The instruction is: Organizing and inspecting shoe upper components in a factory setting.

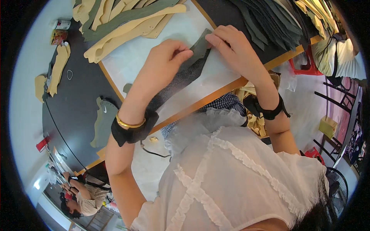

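Note:
A long dark grey-green material piece point(181, 81) with a black mesh-like part lies slantwise over the white board point(227, 73) before me. Its smooth green far end point(201, 45) is between my two hands. On the left, my left hand point(166, 57) is closed, thumb and fingers pinching the piece's left edge. My right hand point(230, 45) has its thumb and fingers closed on the far end from the right. The near end of the piece runs behind my left wrist, which hides part of it.
Cream and green cut pieces point(131, 29) are heaped at the far left of the board. Stacked dark strips point(266, 21) lie at the far right. A green cut piece point(103, 119) rests on the dark table point(77, 104) at left. Other people sit nearby, left and right.

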{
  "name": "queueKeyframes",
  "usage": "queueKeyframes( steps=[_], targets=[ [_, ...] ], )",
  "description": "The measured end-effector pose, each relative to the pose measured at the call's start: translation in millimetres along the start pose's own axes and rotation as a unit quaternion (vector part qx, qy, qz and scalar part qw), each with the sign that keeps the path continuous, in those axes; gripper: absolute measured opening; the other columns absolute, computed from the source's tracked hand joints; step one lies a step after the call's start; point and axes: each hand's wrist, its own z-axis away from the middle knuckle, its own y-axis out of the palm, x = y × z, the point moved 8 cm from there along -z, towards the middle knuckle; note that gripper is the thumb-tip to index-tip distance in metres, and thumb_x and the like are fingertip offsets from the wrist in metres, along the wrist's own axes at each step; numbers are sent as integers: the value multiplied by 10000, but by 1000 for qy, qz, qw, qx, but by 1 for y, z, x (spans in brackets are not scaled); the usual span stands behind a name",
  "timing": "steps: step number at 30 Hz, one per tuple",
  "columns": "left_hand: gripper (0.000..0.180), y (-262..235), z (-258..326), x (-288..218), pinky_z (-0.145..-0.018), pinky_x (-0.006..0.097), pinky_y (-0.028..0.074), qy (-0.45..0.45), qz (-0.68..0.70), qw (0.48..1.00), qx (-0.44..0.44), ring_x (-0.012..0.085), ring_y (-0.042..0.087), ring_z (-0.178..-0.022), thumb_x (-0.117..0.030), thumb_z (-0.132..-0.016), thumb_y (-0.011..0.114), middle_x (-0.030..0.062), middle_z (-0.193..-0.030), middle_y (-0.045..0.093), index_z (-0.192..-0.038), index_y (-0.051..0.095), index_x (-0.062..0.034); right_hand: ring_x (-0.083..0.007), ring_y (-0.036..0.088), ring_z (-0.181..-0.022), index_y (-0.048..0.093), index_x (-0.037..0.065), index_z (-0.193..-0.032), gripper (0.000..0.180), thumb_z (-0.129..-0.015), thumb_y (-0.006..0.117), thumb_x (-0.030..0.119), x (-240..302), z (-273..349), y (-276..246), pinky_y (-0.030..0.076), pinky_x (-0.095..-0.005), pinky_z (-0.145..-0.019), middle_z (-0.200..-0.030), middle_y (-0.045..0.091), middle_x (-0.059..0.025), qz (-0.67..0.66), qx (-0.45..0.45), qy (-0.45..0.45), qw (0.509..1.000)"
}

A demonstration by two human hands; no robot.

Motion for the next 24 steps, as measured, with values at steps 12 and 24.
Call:
queueKeyframes(
  steps=[12,24],
  targets=[
    [202,5,0,4,-656,252,407,-24,1,1000,13,101,475,-714,-181,-914,659,31,-823,531,-932,621,17,-249,574,-789,677,37,-801,215,-825,716,247,7,-1,-2,461,-376,-722,-775,647,-73,-14,-6,3,1000],
    [207,8,-1,0,-632,270,425,18,-28,999,-16,119,483,-678,-172,-889,686,50,-813,527,-879,611,20,-241,563,-772,653,38,-746,183,-767,755,189,9,0,-4,466,-362,-712,-748,633,-54,25,-19,-9,999]
  ],
)
